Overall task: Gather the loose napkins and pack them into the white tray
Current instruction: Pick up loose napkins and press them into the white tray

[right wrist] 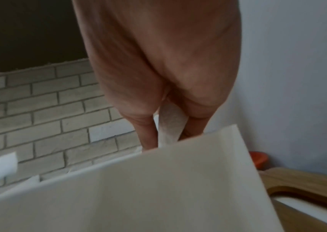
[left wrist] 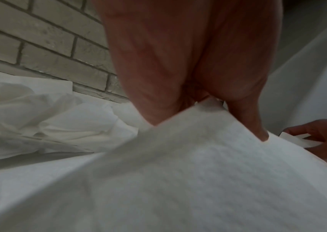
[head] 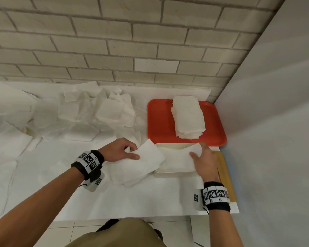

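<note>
A person stands at a white counter (head: 150, 198) set against a pale brick wall (head: 114, 41), working over a shallow white tray (head: 175, 170) at the lower right of centre in the head view. The left hand (head: 120, 150) grips a bundle of folded napkins (head: 141, 164), thumb on top and fingers curled behind; the bundle lies tilted across the tray's left rim, partly on the counter. From the left wrist view, the fingers (left wrist: 154, 97) pinch the top edge of the paper (left wrist: 198, 172), which fills the lower frame. The right hand (head: 204, 162) reaches into the tray, fingers gripping the far edge of a napkin (head: 185, 154) lying inside; the right wrist view shows a strip of paper (right wrist: 170, 124) pinched between the fingers (right wrist: 147, 135) above the tray's wall (right wrist: 158, 188).

Behind the tray, at centre right, an orange tray (head: 161, 122) carries a neat stack of napkins (head: 188, 116). A loose heap of napkins (head: 89, 113) sprawls across the upper left of the counter along the wall, with more paper trailing down the left edge. A wooden board (head: 227, 175) lies just beside the white tray's right side, against a plain white wall (head: 275, 122).
</note>
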Demonstrator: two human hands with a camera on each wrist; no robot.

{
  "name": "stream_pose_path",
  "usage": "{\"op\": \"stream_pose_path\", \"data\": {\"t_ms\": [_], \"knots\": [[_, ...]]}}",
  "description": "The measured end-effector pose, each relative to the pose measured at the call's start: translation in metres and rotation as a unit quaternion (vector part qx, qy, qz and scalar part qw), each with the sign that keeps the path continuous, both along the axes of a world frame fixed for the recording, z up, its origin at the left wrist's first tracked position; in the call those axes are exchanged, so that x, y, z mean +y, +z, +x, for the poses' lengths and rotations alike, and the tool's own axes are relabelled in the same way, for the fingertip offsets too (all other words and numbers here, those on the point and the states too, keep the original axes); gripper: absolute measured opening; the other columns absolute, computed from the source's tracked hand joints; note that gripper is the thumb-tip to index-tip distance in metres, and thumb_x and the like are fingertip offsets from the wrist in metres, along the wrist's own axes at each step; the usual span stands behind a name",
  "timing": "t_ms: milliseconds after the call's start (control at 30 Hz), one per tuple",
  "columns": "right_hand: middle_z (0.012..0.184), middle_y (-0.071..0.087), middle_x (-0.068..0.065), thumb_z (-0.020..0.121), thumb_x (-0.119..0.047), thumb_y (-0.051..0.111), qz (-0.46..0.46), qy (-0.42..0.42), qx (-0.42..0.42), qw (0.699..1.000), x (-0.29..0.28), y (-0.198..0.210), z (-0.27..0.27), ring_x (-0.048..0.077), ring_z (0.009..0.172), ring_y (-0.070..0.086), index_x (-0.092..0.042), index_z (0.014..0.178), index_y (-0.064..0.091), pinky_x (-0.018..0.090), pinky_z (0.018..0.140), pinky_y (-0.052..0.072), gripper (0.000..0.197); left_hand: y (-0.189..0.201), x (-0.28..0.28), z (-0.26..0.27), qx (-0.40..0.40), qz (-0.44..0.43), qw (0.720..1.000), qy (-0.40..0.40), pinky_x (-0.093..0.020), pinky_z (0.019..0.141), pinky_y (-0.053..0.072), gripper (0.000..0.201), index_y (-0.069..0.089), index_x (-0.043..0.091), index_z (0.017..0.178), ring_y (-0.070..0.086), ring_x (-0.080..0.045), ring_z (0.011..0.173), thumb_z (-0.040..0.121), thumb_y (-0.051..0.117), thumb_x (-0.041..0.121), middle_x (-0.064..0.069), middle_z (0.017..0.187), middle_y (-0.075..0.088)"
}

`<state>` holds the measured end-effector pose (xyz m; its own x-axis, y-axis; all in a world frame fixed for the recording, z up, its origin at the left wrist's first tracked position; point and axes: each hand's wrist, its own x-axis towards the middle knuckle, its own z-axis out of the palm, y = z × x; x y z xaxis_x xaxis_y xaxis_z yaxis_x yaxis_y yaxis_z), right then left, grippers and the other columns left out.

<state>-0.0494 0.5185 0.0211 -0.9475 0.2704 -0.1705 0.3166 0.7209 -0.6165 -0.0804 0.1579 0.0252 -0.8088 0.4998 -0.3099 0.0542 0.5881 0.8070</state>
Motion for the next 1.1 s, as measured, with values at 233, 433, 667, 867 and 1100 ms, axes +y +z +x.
{"op": "stream_pose_path", "data": {"t_ms": [233, 433, 667, 867, 1100], "knots": [[0.122, 0.073, 0.002, 0.101, -0.043, 0.074, 0.043, 0.047, 0.190, 0.980, -0.028, 0.013, 0.007, 0.023, 0.110, 0.068, -0.022, 0.131, 0.057, 0.039, 0.081, 0.057, 0.041, 0.016, 0.009, -0.002, -0.002, 0.055, 0.998, 0.002, -0.035, 0.081, 0.045, 0.014, 0.077, 0.029, 0.085, 0.061, -0.036, 0.086, 0.093, 0.083, 0.039, -0.004, 0.089, 0.072], [0.097, 0.078, -0.009, 0.102, -0.032, 0.076, -0.281, 0.161, 0.036, 0.945, -0.069, 0.032, 0.000, 0.011, 0.094, 0.072, -0.025, 0.101, 0.076, 0.041, 0.091, 0.061, 0.007, 0.039, 0.021, -0.005, 0.008, 0.077, 0.997, 0.008, -0.025, 0.080, 0.053, 0.011, 0.083, 0.021, 0.087, 0.072, -0.019, 0.084, 0.084, 0.090, 0.029, 0.004, 0.092, 0.080], [0.108, 0.076, -0.009, 0.103, -0.039, 0.072, -0.305, 0.033, 0.080, 0.949, -0.030, 0.014, 0.006, 0.021, 0.107, 0.072, -0.025, 0.105, 0.070, 0.046, 0.096, 0.062, 0.014, 0.054, 0.013, -0.013, 0.021, 0.054, 0.998, 0.017, -0.029, 0.078, 0.051, 0.014, 0.084, 0.026, 0.084, 0.070, -0.022, 0.085, 0.079, 0.092, 0.036, 0.006, 0.090, 0.080], [0.144, 0.069, -0.001, 0.106, -0.032, 0.069, -0.459, 0.208, -0.074, 0.860, -0.060, 0.027, -0.005, 0.014, 0.138, 0.062, -0.038, 0.153, 0.053, 0.036, 0.116, 0.047, 0.050, 0.075, 0.038, -0.011, -0.002, 0.078, 0.994, -0.071, -0.016, 0.081, 0.047, 0.012, 0.083, 0.017, 0.090, 0.068, -0.008, 0.084, 0.084, 0.090, 0.024, 0.010, 0.091, 0.076], [0.130, 0.073, 0.024, 0.101, -0.009, 0.071, -0.543, 0.140, -0.002, 0.828, -0.034, 0.040, 0.006, 0.035, 0.121, 0.070, -0.002, 0.129, 0.071, 0.050, 0.107, 0.055, 0.029, 0.092, 0.038, -0.019, 0.003, 0.050, 0.995, -0.086, -0.019, 0.085, 0.050, 0.013, 0.084, 0.021, 0.096, 0.073, -0.009, 0.088, 0.085, 0.090, 0.026, 0.010, 0.095, 0.080]]}}
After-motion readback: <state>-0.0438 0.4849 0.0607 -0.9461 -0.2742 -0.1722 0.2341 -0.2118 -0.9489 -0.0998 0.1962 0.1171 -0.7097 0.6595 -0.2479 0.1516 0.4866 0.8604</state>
